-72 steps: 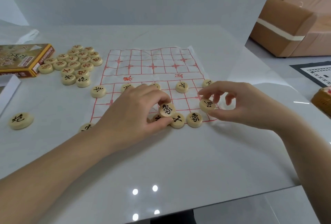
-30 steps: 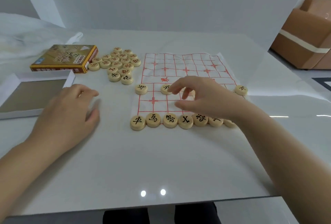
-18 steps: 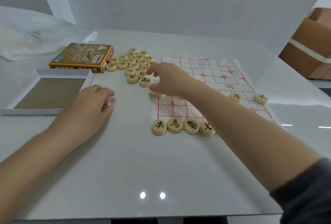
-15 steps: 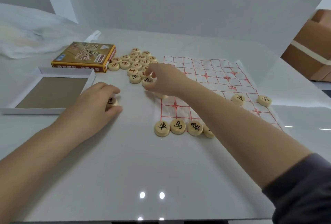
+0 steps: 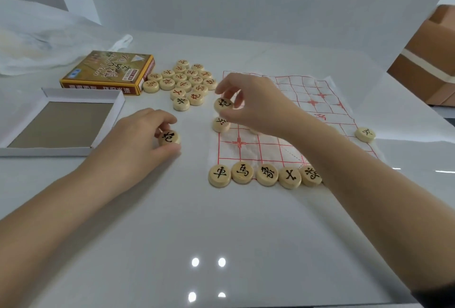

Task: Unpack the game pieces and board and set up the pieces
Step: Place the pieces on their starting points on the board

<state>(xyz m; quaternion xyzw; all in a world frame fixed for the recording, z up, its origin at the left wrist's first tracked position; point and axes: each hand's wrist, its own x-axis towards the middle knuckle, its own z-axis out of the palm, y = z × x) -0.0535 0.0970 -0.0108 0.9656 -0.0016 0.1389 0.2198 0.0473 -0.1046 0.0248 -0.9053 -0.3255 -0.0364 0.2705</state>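
Note:
A thin white board sheet with a red grid lies on the grey table. Several round wooden pieces with black characters form a row along its near edge; my right forearm hides the row's right end. My right hand pinches a black-marked piece, lifted above the board's left edge and over another piece. My left hand grips a second black-marked piece on the table left of the board. One single piece sits at the board's right edge.
A cluster of red-marked pieces lies beyond the board's left corner. The game box stands behind an open white box tray at the left. A plastic bag lies far left, a cardboard carton at the right.
My right hand reached left across the board to the loose pieces and picked one up. My left hand closed on a piece lying on the table and drew it toward the board.

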